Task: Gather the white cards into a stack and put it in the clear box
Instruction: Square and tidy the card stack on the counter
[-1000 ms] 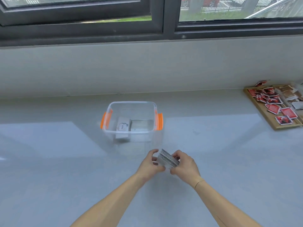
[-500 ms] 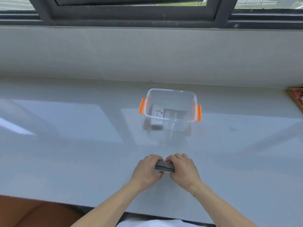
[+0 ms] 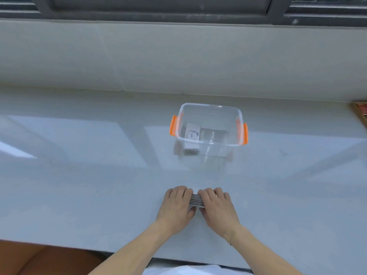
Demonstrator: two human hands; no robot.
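A stack of white cards (image 3: 196,200) stands on edge on the pale counter, squeezed between both hands. My left hand (image 3: 175,208) grips its left side and my right hand (image 3: 217,208) grips its right side, fingers curled over the top. Only the striped card edges show between the fingers. The clear box (image 3: 209,125) with orange handles stands farther back, slightly right of the hands. Inside it a white card pack (image 3: 192,134) with printing leans against the left wall.
The counter's front edge (image 3: 119,253) runs just below my forearms. A grey wall and window frame rise behind the box. A wooden tray corner (image 3: 360,114) with red cards shows at the far right edge.
The view has tilted down and shifted left, so the tray is nearly out of frame. Both hands have lowered the card stack to the counter and closed tighter over it.
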